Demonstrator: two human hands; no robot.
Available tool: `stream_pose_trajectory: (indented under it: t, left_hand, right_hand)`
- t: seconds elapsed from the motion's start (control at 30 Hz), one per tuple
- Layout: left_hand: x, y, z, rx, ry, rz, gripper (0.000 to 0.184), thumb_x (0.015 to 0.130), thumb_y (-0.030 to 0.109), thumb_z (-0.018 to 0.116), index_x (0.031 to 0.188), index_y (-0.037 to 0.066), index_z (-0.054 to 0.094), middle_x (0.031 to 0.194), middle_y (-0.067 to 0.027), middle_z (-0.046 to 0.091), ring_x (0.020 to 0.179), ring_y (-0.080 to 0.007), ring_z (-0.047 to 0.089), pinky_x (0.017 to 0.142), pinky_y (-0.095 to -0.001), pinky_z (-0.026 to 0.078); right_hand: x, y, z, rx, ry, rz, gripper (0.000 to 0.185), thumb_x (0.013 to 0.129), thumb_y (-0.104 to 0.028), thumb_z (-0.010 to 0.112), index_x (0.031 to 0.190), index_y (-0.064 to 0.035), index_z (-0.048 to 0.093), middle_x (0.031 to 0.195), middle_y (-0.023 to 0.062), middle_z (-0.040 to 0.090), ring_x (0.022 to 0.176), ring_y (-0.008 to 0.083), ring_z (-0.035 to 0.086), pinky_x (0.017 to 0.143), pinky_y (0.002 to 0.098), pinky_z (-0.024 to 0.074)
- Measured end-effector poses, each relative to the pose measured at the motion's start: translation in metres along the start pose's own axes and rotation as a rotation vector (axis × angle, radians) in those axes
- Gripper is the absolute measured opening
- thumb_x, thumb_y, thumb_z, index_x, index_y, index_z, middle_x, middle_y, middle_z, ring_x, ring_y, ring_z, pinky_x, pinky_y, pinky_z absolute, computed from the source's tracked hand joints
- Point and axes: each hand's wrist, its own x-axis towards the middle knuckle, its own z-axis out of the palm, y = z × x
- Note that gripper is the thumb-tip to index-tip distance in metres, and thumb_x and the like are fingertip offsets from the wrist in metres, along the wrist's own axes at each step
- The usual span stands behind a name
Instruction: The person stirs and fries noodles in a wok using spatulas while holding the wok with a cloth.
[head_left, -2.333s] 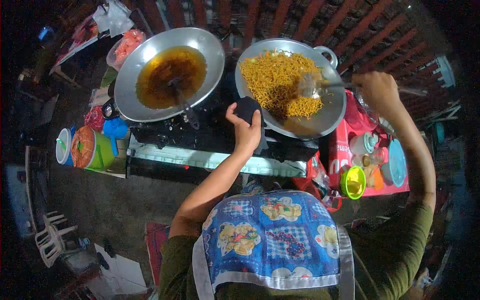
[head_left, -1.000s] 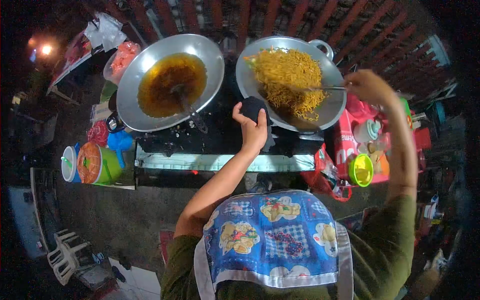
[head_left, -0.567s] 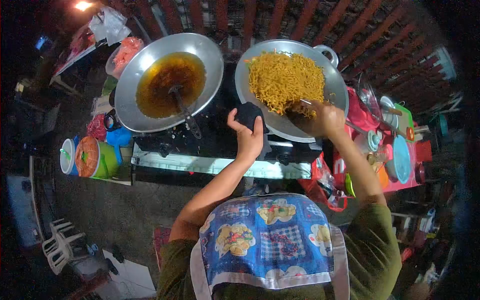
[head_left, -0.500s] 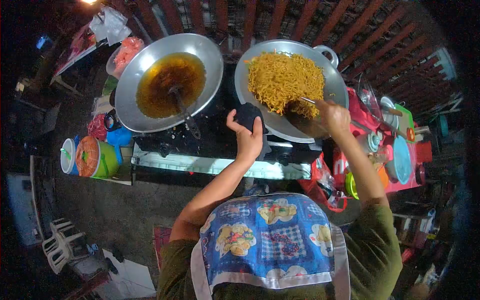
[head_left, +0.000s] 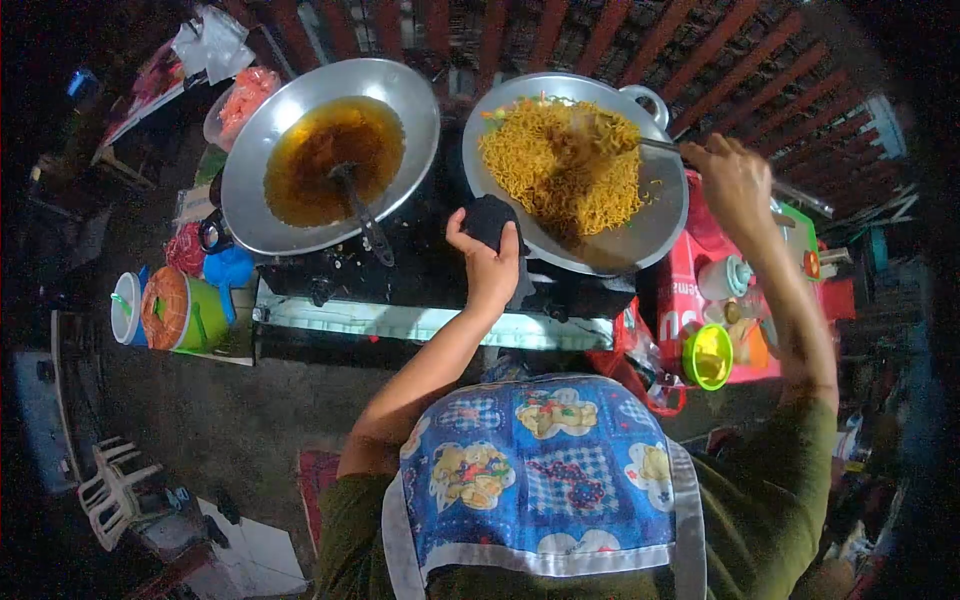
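My left hand (head_left: 490,272) is wrapped around a black cloth (head_left: 491,220) at the near left edge of the right wok (head_left: 665,210). Whatever lies under the cloth is hidden. In this wok is a heap of yellow-brown noodles (head_left: 540,155). My right hand (head_left: 735,190), a little blurred, grips the handle of a spatula (head_left: 662,147) at the wok's right side. Its blade is among the noodles near the far right of the heap, partly covered and smeared by motion.
Left of it stands a second wok (head_left: 418,115) of brown oil (head_left: 300,160), a slotted spatula (head_left: 368,222) resting in it. Both woks sit on a black stove (head_left: 350,285). A green container (head_left: 203,315) is at left; a yellow-green bowl (head_left: 709,357) at right.
My right hand has moved up and to the right, taking the spatula from the heap's near side to its far right. The noodles are more spread out. My left hand stays on the cloth.
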Motion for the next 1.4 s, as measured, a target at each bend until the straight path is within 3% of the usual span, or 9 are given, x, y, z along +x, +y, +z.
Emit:
stream_pose_trajectory:
  t: [0.27, 0.3, 0.33, 0.63, 0.7, 0.93, 1.13, 1.2, 1.4]
  left_hand:
    - [-0.001, 0.001, 0.005, -0.001, 0.058, -0.071, 0.067, 0.081, 0.015, 0.06, 0.126, 0.009, 0.011, 0.109, -0.0194, 0.044, 0.097, -0.0238, 0.048, 0.085, -0.0327, 0.038]
    - [-0.001, 0.001, 0.005, -0.002, 0.058, -0.071, 0.067, 0.081, 0.015, 0.06, 0.126, 0.009, 0.011, 0.109, -0.0194, 0.044, 0.097, -0.0238, 0.048, 0.085, -0.0327, 0.038]
    - [-0.001, 0.002, 0.004, -0.057, 0.04, -0.081, 0.066, 0.081, 0.016, 0.059, 0.125, 0.009, 0.011, 0.109, -0.0239, 0.044, 0.097, -0.0287, 0.049, 0.087, -0.0359, 0.037]
    - [0.001, -0.001, 0.005, -0.068, 0.038, -0.051, 0.065, 0.08, 0.015, 0.059, 0.125, 0.009, 0.011, 0.108, -0.0246, 0.042, 0.097, -0.0294, 0.049, 0.086, -0.0358, 0.038]
    - [0.0, -0.001, 0.005, -0.073, 0.039, -0.074, 0.065, 0.08, 0.013, 0.06, 0.125, 0.011, 0.012, 0.111, -0.0207, 0.041, 0.096, -0.0253, 0.048, 0.084, -0.0331, 0.039]
    - [-0.001, -0.003, 0.003, -0.03, 0.065, -0.052, 0.066, 0.08, 0.014, 0.059, 0.125, 0.01, 0.011, 0.109, -0.0201, 0.042, 0.095, -0.0243, 0.049, 0.082, -0.033, 0.04]
    - [0.0, -0.007, 0.006, -0.04, 0.068, -0.068, 0.066, 0.08, 0.015, 0.059, 0.125, 0.008, 0.011, 0.111, -0.0224, 0.041, 0.099, -0.0268, 0.047, 0.086, -0.0339, 0.037]
    - [0.001, -0.002, 0.006, -0.093, 0.067, -0.076, 0.067, 0.079, 0.015, 0.06, 0.125, 0.006, 0.013, 0.114, -0.0255, 0.039, 0.104, -0.0302, 0.044, 0.09, -0.0366, 0.034]
    - [-0.001, 0.005, 0.008, -0.169, 0.086, -0.13, 0.066, 0.079, 0.015, 0.061, 0.125, 0.006, 0.014, 0.116, -0.0244, 0.038, 0.103, -0.0287, 0.044, 0.09, -0.036, 0.034]
  right_hand:
    - [0.01, -0.027, 0.016, -0.279, 0.149, -0.279, 0.019, 0.075, -0.015, 0.05, 0.09, -0.0175, 0.06, 0.081, 0.0046, 0.056, 0.074, 0.0193, 0.057, 0.055, 0.0341, 0.0441]
    - [0.018, -0.056, 0.01, -0.295, -0.4, -0.26, 0.019, 0.074, -0.012, 0.049, 0.089, -0.0179, 0.059, 0.079, 0.0047, 0.058, 0.071, 0.0185, 0.057, 0.053, 0.0318, 0.0419]
    - [0.017, -0.065, 0.025, -0.296, -0.397, -0.261, 0.019, 0.074, -0.012, 0.049, 0.089, -0.0179, 0.059, 0.079, 0.0047, 0.058, 0.071, 0.0185, 0.057, 0.053, 0.0318, 0.0419]
    - [0.015, -0.014, 0.021, 0.002, 0.412, -0.341, 0.01, 0.076, -0.016, 0.049, 0.082, -0.0157, 0.057, 0.081, 0.0046, 0.059, 0.07, 0.0186, 0.057, 0.055, 0.0309, 0.0445]
    - [0.013, -0.015, 0.016, -0.23, -0.117, -0.238, 0.016, 0.075, -0.013, 0.051, 0.09, -0.0156, 0.056, 0.084, 0.0029, 0.058, 0.072, 0.019, 0.058, 0.051, 0.0326, 0.0465]
    - [0.001, -0.026, 0.091, 0.117, -0.215, -0.148, 0.01, 0.072, -0.013, 0.053, 0.081, -0.0125, 0.058, 0.077, 0.006, 0.061, 0.074, 0.0217, 0.059, 0.053, 0.0349, 0.0472]
    - [0.036, 0.002, 0.061, 0.049, 0.338, -0.181, 0.012, 0.076, -0.02, 0.053, 0.08, -0.0185, 0.064, 0.065, 0.0008, 0.061, 0.06, 0.0179, 0.061, 0.043, 0.0319, 0.0455]
    - [0.054, -0.029, 0.085, -0.138, -0.223, -0.055, 0.014, 0.077, -0.019, 0.052, 0.081, -0.0177, 0.065, 0.071, 0.0034, 0.064, 0.065, 0.0199, 0.063, 0.048, 0.0316, 0.0484]
    - [0.042, -0.002, 0.113, 0.133, -0.15, -0.019, 0.014, 0.077, -0.018, 0.051, 0.078, -0.0166, 0.066, 0.075, 0.0089, 0.064, 0.068, 0.023, 0.064, 0.051, 0.0344, 0.0506]
